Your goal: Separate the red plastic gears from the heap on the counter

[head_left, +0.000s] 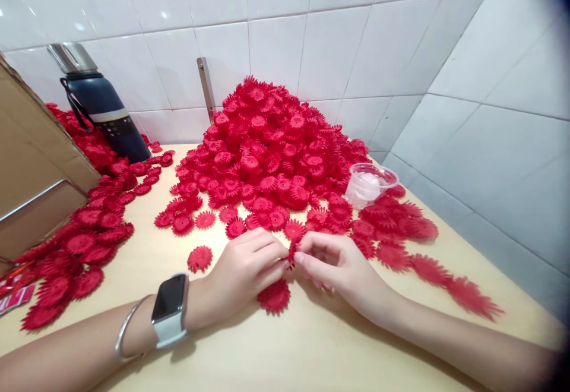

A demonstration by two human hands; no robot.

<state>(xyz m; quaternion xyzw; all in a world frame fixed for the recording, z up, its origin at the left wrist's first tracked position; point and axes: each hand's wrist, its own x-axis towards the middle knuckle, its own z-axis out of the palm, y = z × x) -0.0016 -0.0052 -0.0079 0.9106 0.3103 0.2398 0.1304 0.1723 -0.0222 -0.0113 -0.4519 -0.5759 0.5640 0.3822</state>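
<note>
Between my two hands a small red fabric flower (291, 254) stands on edge, pinched from both sides. My left hand (252, 261), with a watch (170, 303) and a bangle on its wrist, is closed on the flower's left side. On the other side, my right hand (342, 270) grips it between thumb and forefinger, the other fingers curled. Just under my left fingers, a larger red flower piece (274, 297) lies flat on the table. Another loose flower (200, 259) rests to the left of that hand. Beyond both hands rises a big heap of red flowers (267, 154).
A clear plastic cup (369, 185) with whitish contents stands at the heap's right side. To the left, a dark blue bottle (107, 107) leans among more flowers (82, 243), beside a cardboard box (38, 160). White tiled walls (276, 47) bound the wooden table (338, 350).
</note>
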